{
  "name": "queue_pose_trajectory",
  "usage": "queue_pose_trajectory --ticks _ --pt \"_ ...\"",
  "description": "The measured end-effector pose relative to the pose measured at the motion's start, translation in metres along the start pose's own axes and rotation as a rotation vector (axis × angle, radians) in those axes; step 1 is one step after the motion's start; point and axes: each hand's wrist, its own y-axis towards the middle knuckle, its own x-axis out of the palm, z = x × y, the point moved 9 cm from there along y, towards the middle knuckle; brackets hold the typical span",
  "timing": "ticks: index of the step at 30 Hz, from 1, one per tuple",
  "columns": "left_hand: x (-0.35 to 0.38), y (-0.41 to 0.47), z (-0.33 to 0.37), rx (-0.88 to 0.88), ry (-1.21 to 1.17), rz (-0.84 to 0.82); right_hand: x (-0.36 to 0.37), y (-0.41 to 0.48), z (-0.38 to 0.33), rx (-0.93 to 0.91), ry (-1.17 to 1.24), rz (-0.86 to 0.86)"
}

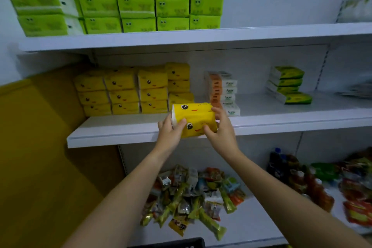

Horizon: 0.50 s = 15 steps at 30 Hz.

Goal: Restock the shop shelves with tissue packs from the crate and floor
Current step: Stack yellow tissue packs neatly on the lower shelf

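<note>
Two stacked glossy yellow tissue packs (196, 118) gripped by left hand (170, 134), right hand (222, 133).

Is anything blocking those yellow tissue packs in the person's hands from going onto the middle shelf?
Nothing visible does. The left hand and right hand hold the yellow packs over the middle shelf's bare front strip. A yellow stack stands directly behind, and an orange-and-white stack close on the right.
</note>
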Motion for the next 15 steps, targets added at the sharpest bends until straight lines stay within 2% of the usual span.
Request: queue_pose_trajectory --ticks 2,9,12,15 --pt "0.005 0.028 -0.005 0.036 -0.019 -0.001 0.005 0.027 0.012 0.012 -0.013 -0.018" --pt "0.012 0.122 -0.021 0.098 0.066 0.146 0.029 0.128 0.051 0.01 -0.053 0.02" --pt "0.011 0.161 -0.019 0.074 0.09 0.204 0.05 0.165 0.061 0.09 0.089 -0.029" --pt "0.012 0.189 -0.025 0.087 0.12 0.216 0.075 0.189 0.068 0.09 0.171 -0.075"
